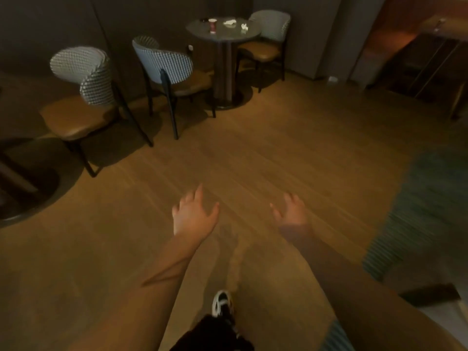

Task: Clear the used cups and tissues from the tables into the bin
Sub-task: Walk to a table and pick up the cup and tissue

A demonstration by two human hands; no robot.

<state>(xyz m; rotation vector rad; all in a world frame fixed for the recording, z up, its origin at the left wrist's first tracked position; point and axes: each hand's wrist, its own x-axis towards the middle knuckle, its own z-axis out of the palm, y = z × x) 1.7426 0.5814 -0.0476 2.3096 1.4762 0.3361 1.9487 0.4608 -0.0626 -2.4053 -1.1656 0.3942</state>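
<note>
Bare left hand (193,214) and right hand (291,211), spread, empty.

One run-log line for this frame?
left hand open | right hand open | red paper cup, white crumpled tissues on round dark table

A dim room has a wooden floor (266,153) and dark walls (50,26). Three checked-back chairs (83,97) stand around a round counter (222,34).

Dim, warm indoor light; orange glow upper right. Motion blur smears the lower right edge. Wide-angle bending at the frame edges.
</note>
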